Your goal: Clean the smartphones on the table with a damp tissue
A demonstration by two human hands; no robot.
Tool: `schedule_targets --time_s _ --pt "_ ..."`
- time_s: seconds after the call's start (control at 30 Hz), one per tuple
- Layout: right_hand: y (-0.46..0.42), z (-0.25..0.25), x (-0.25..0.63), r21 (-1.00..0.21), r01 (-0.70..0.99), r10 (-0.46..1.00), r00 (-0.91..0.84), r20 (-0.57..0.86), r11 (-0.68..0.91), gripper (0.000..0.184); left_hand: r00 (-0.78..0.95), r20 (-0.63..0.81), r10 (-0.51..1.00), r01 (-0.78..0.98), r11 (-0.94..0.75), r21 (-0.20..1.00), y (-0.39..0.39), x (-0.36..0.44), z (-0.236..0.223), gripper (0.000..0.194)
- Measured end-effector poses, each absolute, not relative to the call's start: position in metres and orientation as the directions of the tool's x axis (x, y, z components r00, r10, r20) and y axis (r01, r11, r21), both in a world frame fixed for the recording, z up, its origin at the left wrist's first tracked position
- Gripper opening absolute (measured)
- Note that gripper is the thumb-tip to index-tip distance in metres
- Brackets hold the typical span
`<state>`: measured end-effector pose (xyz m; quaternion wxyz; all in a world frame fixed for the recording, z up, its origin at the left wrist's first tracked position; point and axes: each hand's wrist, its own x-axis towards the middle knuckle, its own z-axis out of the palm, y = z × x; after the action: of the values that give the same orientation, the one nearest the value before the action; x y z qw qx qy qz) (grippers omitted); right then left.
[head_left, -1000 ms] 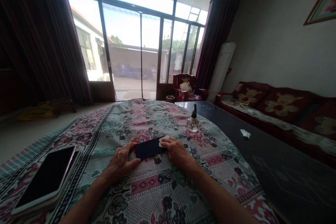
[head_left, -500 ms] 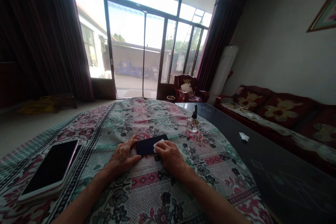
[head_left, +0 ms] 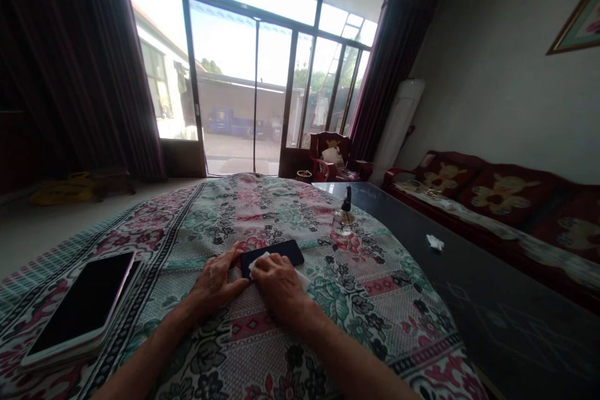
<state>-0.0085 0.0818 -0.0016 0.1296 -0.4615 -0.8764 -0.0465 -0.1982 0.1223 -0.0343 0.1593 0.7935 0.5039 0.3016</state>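
Note:
A dark smartphone (head_left: 291,252) lies screen up on the flowered tablecloth (head_left: 262,325). My left hand (head_left: 218,278) grips its left end, with the thumb at the near edge and the fingers at the far corner. Bunched in my right hand (head_left: 280,281) is a white tissue (head_left: 258,259), pressed on the left half of the screen. A loose part of the tissue sticks out beside the palm. My right hand hides the phone's near middle.
To the left a white tablet (head_left: 79,309) rests on another flat item. A small glass bottle with a black top (head_left: 344,220) stands beyond my right hand. On the dark table (head_left: 492,300) at right lies a crumpled tissue (head_left: 435,242). A red sofa (head_left: 501,194) lines the wall.
My right hand has slid the tissue leftward across the screen, from the phone's right end to its left half. My left hand keeps its hold on the left end.

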Motion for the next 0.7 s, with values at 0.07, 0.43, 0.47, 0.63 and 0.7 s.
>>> schedule_targets --time_s 0.07,0.43,0.47,0.63,0.7 --pt "0.085 0.0 0.005 -0.074 0.852 0.83 -0.481 0.283 0.518 0.021 0.313 0.305 0.899 0.708 -0.435 0.557 0.122 -0.199 -0.034 0.07" --pt "0.097 -0.003 0.052 -0.147 0.978 0.955 -0.1 0.28 0.146 0.034 0.326 0.294 0.899 0.708 -0.438 0.554 0.124 -0.201 -0.036 0.066" --pt "0.096 -0.004 0.046 -0.144 0.971 0.947 -0.141 0.29 0.189 0.033 0.324 0.296 0.898 0.708 -0.438 0.554 0.124 -0.201 -0.037 0.066" --pt "0.086 -0.009 0.005 -0.088 0.888 0.857 -0.404 0.321 0.452 0.026 0.318 0.312 0.895 0.704 -0.444 0.555 0.124 -0.2 -0.038 0.067" --pt "0.085 -0.01 -0.009 -0.049 0.861 0.827 -0.468 0.312 0.506 0.023 0.323 0.316 0.892 0.707 -0.449 0.546 0.125 -0.2 -0.038 0.066"
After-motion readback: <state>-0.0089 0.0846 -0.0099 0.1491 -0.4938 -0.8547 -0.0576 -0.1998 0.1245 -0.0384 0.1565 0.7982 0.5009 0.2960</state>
